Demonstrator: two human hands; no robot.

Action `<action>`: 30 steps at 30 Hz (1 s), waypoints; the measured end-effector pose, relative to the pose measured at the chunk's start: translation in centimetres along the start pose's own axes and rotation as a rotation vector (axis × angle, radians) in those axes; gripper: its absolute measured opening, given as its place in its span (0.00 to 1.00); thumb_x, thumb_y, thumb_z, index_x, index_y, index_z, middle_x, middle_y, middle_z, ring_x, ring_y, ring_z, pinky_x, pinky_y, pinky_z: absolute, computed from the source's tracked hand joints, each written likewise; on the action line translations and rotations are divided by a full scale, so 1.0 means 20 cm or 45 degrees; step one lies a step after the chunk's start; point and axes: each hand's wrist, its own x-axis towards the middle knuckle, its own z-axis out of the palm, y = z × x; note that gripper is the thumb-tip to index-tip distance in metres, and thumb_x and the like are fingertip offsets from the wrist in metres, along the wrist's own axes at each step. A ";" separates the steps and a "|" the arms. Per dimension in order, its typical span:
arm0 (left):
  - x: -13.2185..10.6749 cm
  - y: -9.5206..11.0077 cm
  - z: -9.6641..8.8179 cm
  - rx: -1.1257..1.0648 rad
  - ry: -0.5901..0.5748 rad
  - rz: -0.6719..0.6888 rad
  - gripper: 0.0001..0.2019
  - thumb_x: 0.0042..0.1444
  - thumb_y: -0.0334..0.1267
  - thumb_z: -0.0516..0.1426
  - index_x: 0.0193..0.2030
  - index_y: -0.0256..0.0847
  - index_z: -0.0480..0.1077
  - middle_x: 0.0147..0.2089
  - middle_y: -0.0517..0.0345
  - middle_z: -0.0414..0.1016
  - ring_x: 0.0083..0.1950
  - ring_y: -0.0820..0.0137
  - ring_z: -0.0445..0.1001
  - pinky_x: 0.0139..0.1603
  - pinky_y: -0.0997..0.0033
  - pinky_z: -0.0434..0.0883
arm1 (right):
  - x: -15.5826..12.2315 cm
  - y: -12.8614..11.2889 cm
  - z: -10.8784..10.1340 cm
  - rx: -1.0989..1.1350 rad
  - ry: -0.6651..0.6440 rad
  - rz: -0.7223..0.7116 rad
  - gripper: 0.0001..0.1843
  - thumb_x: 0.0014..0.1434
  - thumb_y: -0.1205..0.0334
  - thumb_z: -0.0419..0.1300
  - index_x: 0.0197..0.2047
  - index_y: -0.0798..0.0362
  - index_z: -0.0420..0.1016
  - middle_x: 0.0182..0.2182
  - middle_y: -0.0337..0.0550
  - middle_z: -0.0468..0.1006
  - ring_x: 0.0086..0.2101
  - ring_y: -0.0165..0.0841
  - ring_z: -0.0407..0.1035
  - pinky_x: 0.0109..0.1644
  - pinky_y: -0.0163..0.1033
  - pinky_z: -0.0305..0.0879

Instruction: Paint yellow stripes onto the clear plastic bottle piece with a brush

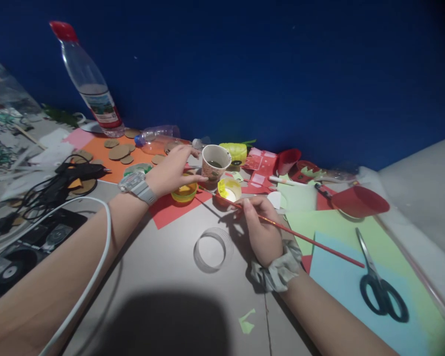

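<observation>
The right hand (261, 227) grips the brush (307, 239) between thumb and fingers toward its working end, pencil-fashion, presumably for fine control; the long handle slopes out over the coloured sheets at the right. The brush crosses in front of the small tub (222, 187), which has yellow smears and white inside, and its thin end lies near the yellow jar (185, 199). The left hand (172, 170) has thumb and fingers spread beside the paper cup (213, 173), a pose suited to steadying it; whether they touch it cannot be told. Cup, tub and jar stand close together, probably to keep the brush's path short. The jar stands by the red sheet (163, 215), which may guard the counter (159, 262) from drips.

The brush's very tip is hard to make out, and several fingers of both hands are hidden. The dark liquid in the cup is unidentifiable. A clear ring (207, 268) is of uncertain kind. Both forearms and the white cable (104, 237) are cut off by the frame.
</observation>
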 end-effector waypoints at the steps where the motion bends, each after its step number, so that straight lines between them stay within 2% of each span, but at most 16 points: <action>1: 0.00 0.00 0.00 0.003 -0.002 -0.005 0.25 0.51 0.50 0.59 0.51 0.38 0.62 0.56 0.46 0.63 0.61 0.58 0.61 0.59 0.56 0.63 | 0.00 0.00 0.00 0.000 0.020 -0.012 0.10 0.61 0.57 0.56 0.29 0.50 0.67 0.27 0.36 0.76 0.29 0.28 0.69 0.35 0.34 0.66; 3: 0.00 0.00 0.00 0.007 -0.004 -0.005 0.25 0.51 0.50 0.59 0.51 0.38 0.62 0.56 0.46 0.64 0.60 0.58 0.62 0.58 0.56 0.64 | -0.01 0.00 0.00 0.022 0.011 -0.039 0.10 0.61 0.57 0.56 0.29 0.51 0.67 0.27 0.36 0.75 0.29 0.28 0.69 0.35 0.34 0.66; 8: 0.00 0.00 0.00 0.014 0.002 0.021 0.24 0.52 0.50 0.59 0.51 0.40 0.62 0.55 0.47 0.65 0.59 0.59 0.63 0.59 0.56 0.62 | -0.02 0.00 0.01 0.068 -0.134 -0.036 0.10 0.61 0.58 0.56 0.29 0.51 0.68 0.27 0.36 0.75 0.29 0.28 0.70 0.36 0.35 0.66; 13: 0.00 0.00 0.00 0.029 0.000 -0.003 0.25 0.51 0.52 0.59 0.52 0.39 0.62 0.55 0.47 0.65 0.59 0.58 0.63 0.57 0.56 0.63 | -0.01 0.00 0.00 -0.038 0.065 -0.009 0.10 0.61 0.56 0.56 0.29 0.50 0.67 0.26 0.36 0.74 0.28 0.29 0.69 0.35 0.35 0.66; 18: 0.00 -0.01 0.01 0.021 0.007 -0.001 0.26 0.51 0.52 0.59 0.52 0.39 0.63 0.54 0.47 0.66 0.58 0.58 0.64 0.57 0.57 0.64 | -0.01 0.00 0.01 0.089 -0.141 -0.040 0.09 0.61 0.58 0.56 0.30 0.50 0.68 0.28 0.36 0.76 0.30 0.28 0.70 0.36 0.35 0.67; 23: 0.00 -0.01 0.01 0.009 0.014 0.016 0.25 0.51 0.51 0.59 0.52 0.38 0.63 0.54 0.47 0.66 0.58 0.59 0.63 0.56 0.58 0.65 | -0.01 0.00 0.01 0.042 -0.019 -0.028 0.10 0.62 0.58 0.56 0.29 0.50 0.68 0.27 0.35 0.76 0.28 0.26 0.69 0.34 0.32 0.67; 28: 0.00 -0.01 0.01 -0.030 -0.004 -0.011 0.27 0.50 0.52 0.59 0.52 0.39 0.62 0.55 0.47 0.65 0.58 0.59 0.64 0.57 0.56 0.64 | -0.02 0.00 0.01 0.066 -0.156 -0.048 0.09 0.62 0.59 0.56 0.30 0.50 0.69 0.28 0.35 0.75 0.29 0.26 0.69 0.35 0.33 0.66; 30: 0.00 0.00 0.01 -0.043 -0.003 -0.017 0.27 0.50 0.52 0.60 0.52 0.38 0.62 0.55 0.46 0.65 0.58 0.58 0.63 0.58 0.55 0.64 | -0.02 0.00 0.01 0.041 -0.131 -0.030 0.09 0.61 0.59 0.56 0.29 0.50 0.68 0.26 0.34 0.74 0.28 0.27 0.69 0.35 0.33 0.66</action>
